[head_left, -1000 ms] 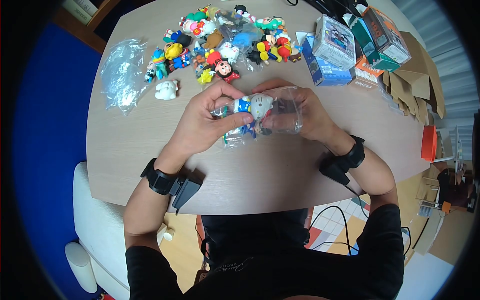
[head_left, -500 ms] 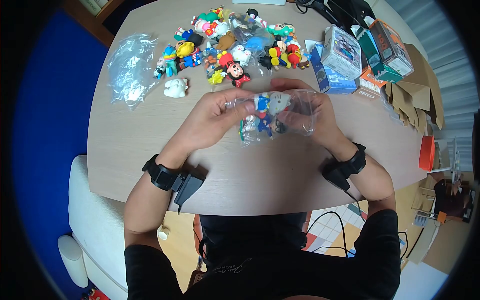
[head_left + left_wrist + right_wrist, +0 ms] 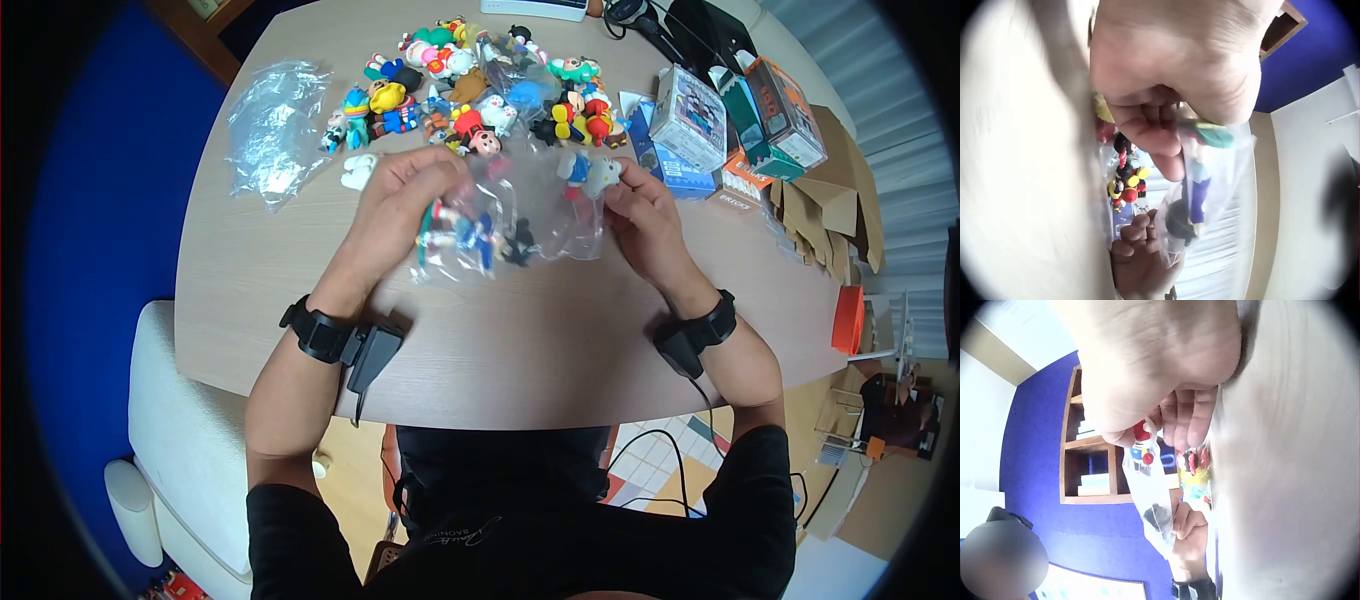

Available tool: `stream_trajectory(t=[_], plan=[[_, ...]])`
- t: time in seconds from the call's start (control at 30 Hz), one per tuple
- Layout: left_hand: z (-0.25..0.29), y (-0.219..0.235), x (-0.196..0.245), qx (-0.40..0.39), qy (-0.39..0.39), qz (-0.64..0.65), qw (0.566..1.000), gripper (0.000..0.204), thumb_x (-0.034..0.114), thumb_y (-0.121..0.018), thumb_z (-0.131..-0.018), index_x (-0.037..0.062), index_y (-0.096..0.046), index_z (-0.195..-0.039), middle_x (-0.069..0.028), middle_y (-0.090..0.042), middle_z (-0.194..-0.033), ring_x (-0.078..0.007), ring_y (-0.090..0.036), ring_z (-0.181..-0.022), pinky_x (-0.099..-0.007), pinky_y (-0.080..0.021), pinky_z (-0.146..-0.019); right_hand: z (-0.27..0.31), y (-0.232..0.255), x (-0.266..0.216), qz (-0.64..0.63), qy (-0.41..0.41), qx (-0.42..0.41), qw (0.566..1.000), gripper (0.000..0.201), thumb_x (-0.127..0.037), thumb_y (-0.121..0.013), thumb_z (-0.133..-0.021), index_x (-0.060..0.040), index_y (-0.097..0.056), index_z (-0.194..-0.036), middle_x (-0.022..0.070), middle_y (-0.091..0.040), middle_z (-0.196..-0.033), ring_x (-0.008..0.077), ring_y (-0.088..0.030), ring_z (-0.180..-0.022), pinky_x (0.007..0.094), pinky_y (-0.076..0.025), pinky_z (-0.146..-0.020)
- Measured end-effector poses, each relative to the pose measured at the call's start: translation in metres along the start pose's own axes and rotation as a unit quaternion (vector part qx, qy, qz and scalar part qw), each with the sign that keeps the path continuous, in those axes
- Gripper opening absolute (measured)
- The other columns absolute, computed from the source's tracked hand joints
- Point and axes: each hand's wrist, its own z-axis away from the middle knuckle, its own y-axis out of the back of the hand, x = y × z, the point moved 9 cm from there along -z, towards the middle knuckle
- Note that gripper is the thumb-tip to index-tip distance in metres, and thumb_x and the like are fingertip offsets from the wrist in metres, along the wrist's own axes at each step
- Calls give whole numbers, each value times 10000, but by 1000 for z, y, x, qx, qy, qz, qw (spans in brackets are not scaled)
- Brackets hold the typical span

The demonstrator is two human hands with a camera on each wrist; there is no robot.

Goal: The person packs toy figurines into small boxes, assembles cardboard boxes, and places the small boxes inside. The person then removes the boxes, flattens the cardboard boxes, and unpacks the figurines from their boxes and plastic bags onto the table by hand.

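Observation:
A clear plastic bag [image 3: 552,222] is stretched between my two hands above the table. My left hand [image 3: 405,200] grips its left side, where a small figurine in blue [image 3: 482,238] shows through the plastic. On the right, my right hand [image 3: 648,222] pinches a white cat figurine [image 3: 603,176] in blue clothes at its head end. The right wrist view shows that cat figurine's blue and yellow body [image 3: 1140,454] beside clear plastic, with red between the fingertips. Through the bag, the left wrist view shows green, purple and dark parts of the other figurine [image 3: 1197,200].
A pile of colourful figurines [image 3: 470,88] lies at the back of the table. An empty-looking plastic bag [image 3: 278,130] is at the left, and a small white figurine [image 3: 358,172] is behind my left hand. Toy boxes [image 3: 688,120] and torn cardboard [image 3: 825,190] stand at the right.
My hands have moved apart, the left going left and the right staying at the right with the cat figurine. The two figurines, close together before, are now separated, and the bag is spread wider.

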Motion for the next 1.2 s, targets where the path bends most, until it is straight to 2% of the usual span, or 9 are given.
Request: stream_trajectory(t=[0.23, 0.33, 0.47, 0.5, 0.63, 0.7, 0.83, 0.9, 1.2], plan=[[16, -22, 17, -124, 14, 12, 992, 191, 151, -554, -927, -4, -645, -864, -11, -618, -742, -64, -580, -656, -238, -476, -606, -9, -6, 5, -96, -111, 21, 989, 138, -129, -546, -910, -45, -587, -1011, 27, -627, -796, 122, -591, -692, 247, -481, -629], [23, -24, 30, -154, 13, 55, 986, 185, 149, -568, -918, -9, -644, -860, -16, -618, -740, -75, -583, -674, -236, -463, -613, -25, -9, 1, -131, -81, 6, 988, 85, -133, -551, -919, -61, -578, -956, 28, -629, -790, 123, -589, -683, 252, -478, -614], [22, -32, 19, -178, 31, 5, 983, 188, 153, -580, -911, -16, -641, -855, -17, -622, -749, -76, -578, -715, -226, -447, -651, -24, -46, -22, -102, -39, 12, 994, 307, -147, -572, -950, 3, -559, -1217, 105, -661, -1022, 154, -650, -898, 266, -523, -745], [19, -32, 16, -190, 20, 7, 982, 204, 170, -577, -922, -12, -644, -857, -19, -630, -780, -75, -571, -723, -229, -450, -676, -23, -46, -16, -66, -40, -42, 996, 431, -150, -570, -957, 17, -473, -1343, 134, -647, -1102, 178, -641, -1017, 292, -536, -806], [7, -16, 10, -114, -9, 47, 992, 213, 181, -554, -945, 1, -635, -869, -23, -628, -799, -85, -578, -751, -238, -455, -682, -12, -28, 7, 24, -20, -52, 998, 361, -159, -549, -968, 6, -499, -1286, 123, -637, -1095, 188, -630, -1016, 307, -518, -851], [4, -8, 11, -97, -23, 81, 992, 220, 202, -523, -972, 22, -619, -888, -18, -613, -814, -94, -577, -775, -239, -455, -706, -7, -26, 11, -217, -32, -104, 970, 253, -153, -537, -967, -7, -546, -1173, 112, -614, -1115, 187, -620, -997, 313, -479, -898], [4, -3, 14, -40, -43, 88, 994, 225, 225, -497, -991, 50, -595, -889, 10, -575, -802, -80, -543, -756, -222, -428, -715, -10, -28, 3, -225, 6, -116, 967, 163, -156, -534, -961, -13, -578, -1026, 101, -594, -1127, 174, -609, -963, 298, -464, -888], [3, 2, 13, -32, -50, 88, 994, 229, 228, -497, -993, 52, -587, -878, 20, -564, -797, -66, -521, -744, -216, -411, -701, -5, -37, 4, -76, 33, -138, 987, 137, -91, -539, -945, 3, -625, -994, 99, -586, -1167, 169, -604, -959, 289, -481, -846], [11, -7, 17, 15, -94, -62, 994, 263, 263, -516, -1001, 45, -572, -867, 63, -494, -774, -24, -416, -732, -189, -329, -660, -1, -60, -3, 159, 66, -198, 965, 170, -69, -721, -834, -28, -703, -998, 91, -644, -1157, 178, -593, -1059, 312, -463, -906]])
